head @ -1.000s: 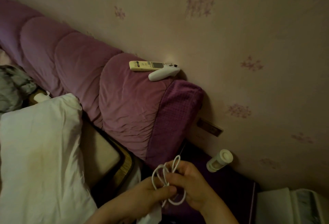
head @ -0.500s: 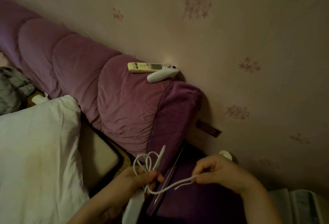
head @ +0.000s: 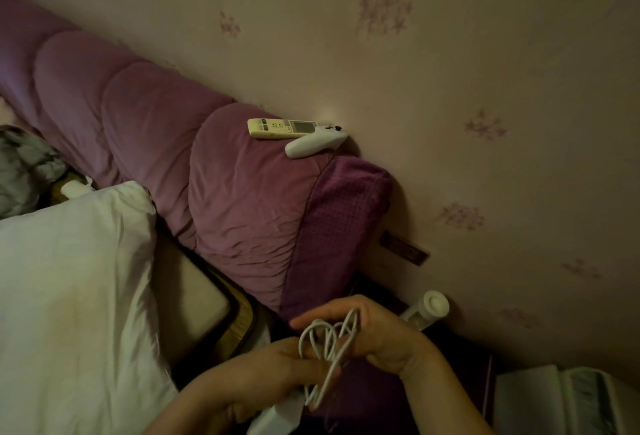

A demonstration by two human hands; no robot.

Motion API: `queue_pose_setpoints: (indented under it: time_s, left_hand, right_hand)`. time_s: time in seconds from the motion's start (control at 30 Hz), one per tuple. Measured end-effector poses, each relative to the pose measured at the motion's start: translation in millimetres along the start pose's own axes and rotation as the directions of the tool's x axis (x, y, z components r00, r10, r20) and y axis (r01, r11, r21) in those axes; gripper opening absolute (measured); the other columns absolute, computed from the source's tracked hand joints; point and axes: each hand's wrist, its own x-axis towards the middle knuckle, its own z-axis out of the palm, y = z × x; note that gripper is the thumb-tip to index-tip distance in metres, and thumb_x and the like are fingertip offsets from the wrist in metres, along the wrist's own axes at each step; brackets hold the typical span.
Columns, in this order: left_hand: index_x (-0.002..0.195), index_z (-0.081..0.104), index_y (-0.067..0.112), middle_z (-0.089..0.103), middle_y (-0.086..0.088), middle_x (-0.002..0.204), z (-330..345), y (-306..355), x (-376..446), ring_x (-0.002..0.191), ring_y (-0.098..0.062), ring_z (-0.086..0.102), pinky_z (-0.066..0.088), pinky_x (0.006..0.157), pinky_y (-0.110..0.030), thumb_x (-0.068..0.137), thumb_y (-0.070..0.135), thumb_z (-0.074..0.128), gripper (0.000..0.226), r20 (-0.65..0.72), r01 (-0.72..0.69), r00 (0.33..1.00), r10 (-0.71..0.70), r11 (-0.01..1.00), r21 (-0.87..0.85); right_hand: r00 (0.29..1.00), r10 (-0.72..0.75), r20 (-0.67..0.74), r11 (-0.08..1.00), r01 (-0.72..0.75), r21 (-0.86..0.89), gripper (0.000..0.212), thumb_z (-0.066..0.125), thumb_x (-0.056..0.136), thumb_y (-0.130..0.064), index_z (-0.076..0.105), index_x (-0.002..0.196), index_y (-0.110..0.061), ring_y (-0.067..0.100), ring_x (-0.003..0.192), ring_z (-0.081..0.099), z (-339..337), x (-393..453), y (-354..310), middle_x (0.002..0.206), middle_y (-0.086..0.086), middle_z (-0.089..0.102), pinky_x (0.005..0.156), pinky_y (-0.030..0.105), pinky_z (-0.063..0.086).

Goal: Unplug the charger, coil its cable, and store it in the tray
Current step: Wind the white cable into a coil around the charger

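The white charger cable [head: 327, 348] is gathered into several loops between my two hands, low in the middle of the view. My left hand [head: 270, 375] grips the loops together with the white charger block [head: 277, 415], which sticks out below the palm. My right hand [head: 377, 334] is against the loops from the right, with a strand passing over its fingers. No tray can be made out for certain.
A purple padded headboard [head: 221, 192] runs along the patterned wall, with a cream remote [head: 280, 128] and a white controller [head: 315, 144] on top. A white pillow [head: 69, 296] lies left. A white cylindrical bottle [head: 427, 310] and a wall socket [head: 405, 247] are right; white boxes [head: 561, 400] sit bottom right.
Half a second ago my right hand was pulling a cable strand out to the right; it has come back to my left hand, laying another loop onto the bundle.
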Motion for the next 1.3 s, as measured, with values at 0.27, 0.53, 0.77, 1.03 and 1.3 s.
queue_pose_setpoints:
  time_s: [0.27,0.53,0.77,1.03,1.3]
  left_hand:
    - [0.065,0.069,0.026,0.068,0.014,0.051,8,22,8,0.052,0.005,0.061,0.046,0.052,-0.008,0.060,0.035,0.064,0.012,0.015,-0.161,0.987,0.161,0.986,0.048]
    - [0.091,0.074,0.031,0.074,0.014,0.071,4,22,11,0.067,0.007,0.063,0.048,0.060,-0.006,0.077,0.016,0.057,0.026,-0.069,-0.290,0.955,0.287,0.956,-0.045]
    - [0.087,0.073,0.029,0.070,0.015,0.063,4,17,8,0.060,0.007,0.057,0.043,0.057,-0.006,0.081,0.047,0.061,0.023,0.023,-0.232,0.973,0.232,0.972,0.027]
    - [0.079,0.073,0.031,0.067,0.015,0.056,5,16,8,0.052,0.007,0.057,0.043,0.049,-0.005,0.070,0.062,0.063,0.034,-0.016,-0.263,0.964,0.264,0.963,0.057]
    - [0.071,0.072,0.018,0.059,0.006,0.048,8,8,13,0.043,-0.001,0.050,0.040,0.043,-0.012,0.071,0.052,0.067,0.034,-0.082,-0.186,0.980,0.182,0.982,-0.041]
  right_hand:
    - [0.917,-0.079,-0.391,0.995,0.048,-0.089,0.009,0.074,0.071,-0.015,0.068,0.067,-0.020,0.008,0.060,0.060,6,6,2,0.063,-0.005,0.065,0.058,0.019,0.050]
    - [0.812,-0.069,-0.579,0.997,0.080,-0.007,0.018,0.060,0.089,-0.008,0.071,0.084,-0.021,0.004,0.056,0.063,14,11,5,0.064,-0.006,0.070,0.042,0.015,0.046]
    - [0.971,0.079,-0.224,0.988,-0.107,-0.115,0.018,0.062,0.089,-0.004,0.064,0.082,-0.020,0.011,0.059,0.064,-5,-1,-11,0.080,0.004,0.066,0.047,0.021,0.054]
    - [0.978,0.119,-0.174,0.976,-0.147,-0.158,0.021,0.051,0.092,0.002,0.056,0.086,-0.017,0.005,0.067,0.057,-2,2,-12,0.081,0.005,0.059,0.058,0.018,0.048]
    - [0.981,0.111,-0.160,0.978,-0.137,-0.156,0.013,0.059,0.091,-0.011,0.060,0.089,-0.024,0.025,0.060,0.059,-10,-7,-11,0.083,0.013,0.064,0.043,0.025,0.034]
